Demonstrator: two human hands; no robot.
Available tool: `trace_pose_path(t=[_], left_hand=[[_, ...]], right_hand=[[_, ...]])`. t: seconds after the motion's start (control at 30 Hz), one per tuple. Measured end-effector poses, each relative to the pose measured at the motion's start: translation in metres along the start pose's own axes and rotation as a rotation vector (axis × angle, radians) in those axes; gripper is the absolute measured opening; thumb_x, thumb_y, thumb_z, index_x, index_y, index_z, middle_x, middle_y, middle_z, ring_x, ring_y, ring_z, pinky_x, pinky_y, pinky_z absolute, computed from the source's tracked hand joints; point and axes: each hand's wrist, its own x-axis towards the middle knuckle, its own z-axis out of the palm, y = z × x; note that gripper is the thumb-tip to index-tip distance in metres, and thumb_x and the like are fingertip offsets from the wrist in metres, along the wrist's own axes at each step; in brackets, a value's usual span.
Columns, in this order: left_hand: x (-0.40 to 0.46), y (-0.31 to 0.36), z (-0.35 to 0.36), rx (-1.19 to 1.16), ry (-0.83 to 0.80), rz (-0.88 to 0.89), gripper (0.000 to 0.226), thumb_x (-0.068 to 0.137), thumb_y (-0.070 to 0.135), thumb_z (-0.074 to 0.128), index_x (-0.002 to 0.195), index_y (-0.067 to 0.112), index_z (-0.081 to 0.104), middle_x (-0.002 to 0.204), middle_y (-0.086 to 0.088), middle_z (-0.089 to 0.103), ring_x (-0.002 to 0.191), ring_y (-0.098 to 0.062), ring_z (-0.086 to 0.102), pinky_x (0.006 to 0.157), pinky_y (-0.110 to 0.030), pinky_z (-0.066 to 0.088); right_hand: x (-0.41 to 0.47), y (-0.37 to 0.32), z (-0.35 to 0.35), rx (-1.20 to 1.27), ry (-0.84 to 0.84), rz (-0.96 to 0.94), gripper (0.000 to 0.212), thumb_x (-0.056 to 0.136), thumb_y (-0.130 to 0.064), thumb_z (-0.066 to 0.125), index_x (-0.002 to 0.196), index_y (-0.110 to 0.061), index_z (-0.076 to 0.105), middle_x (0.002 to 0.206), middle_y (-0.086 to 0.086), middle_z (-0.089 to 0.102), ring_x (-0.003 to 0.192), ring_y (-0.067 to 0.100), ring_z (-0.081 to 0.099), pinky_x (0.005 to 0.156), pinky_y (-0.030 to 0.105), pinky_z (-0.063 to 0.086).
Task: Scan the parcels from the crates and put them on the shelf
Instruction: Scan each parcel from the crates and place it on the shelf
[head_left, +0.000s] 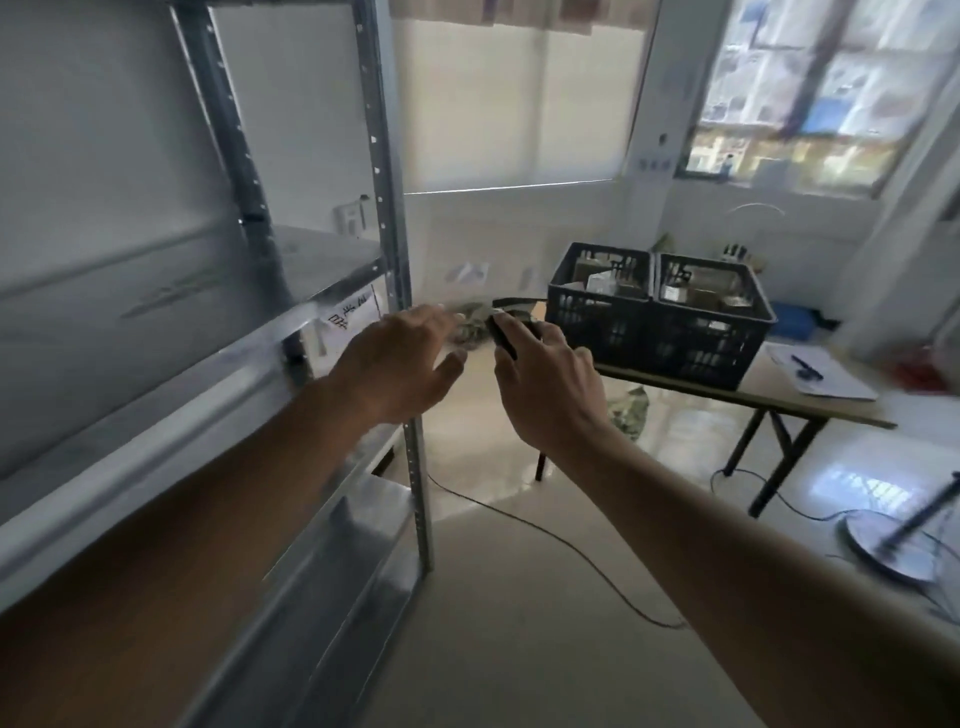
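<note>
now your right hand (548, 384) grips a black scanner (503, 332). your left hand (400, 364) is loose with fingers spread, holding nothing. the shelf (291, 312) stands at nine o'clock. two black crates (657, 317) with parcels (597, 283) sit on the table (810, 408) at two o'clock.

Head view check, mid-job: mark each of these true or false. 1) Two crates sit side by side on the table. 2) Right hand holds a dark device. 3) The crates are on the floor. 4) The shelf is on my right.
1) True: two black crates share the table.
2) True: the right hand grips a dark scanner.
3) False: they stand on the table.
4) False: the metal shelf is left, beside the left hand.
</note>
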Motion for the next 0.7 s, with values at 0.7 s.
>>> trace_pose_path(t=[0.7], left_hand=[[0.426,0.068,0.205,-0.054,-0.125,0.194,0.054,0.107,0.043,0.053,0.154,0.018,0.05,0.153,-0.004,0.056,0.139,-0.026,0.054,0.112,-0.051,0.048]], right_hand=[[0.288,0.306,0.065,-0.025,-0.034,0.291,0.053,0.113,-0.044,0.039,0.165,-0.041,0.031,0.16,0.013,0.048,0.125,0.046,0.056,0.099,0.052,0.049]])
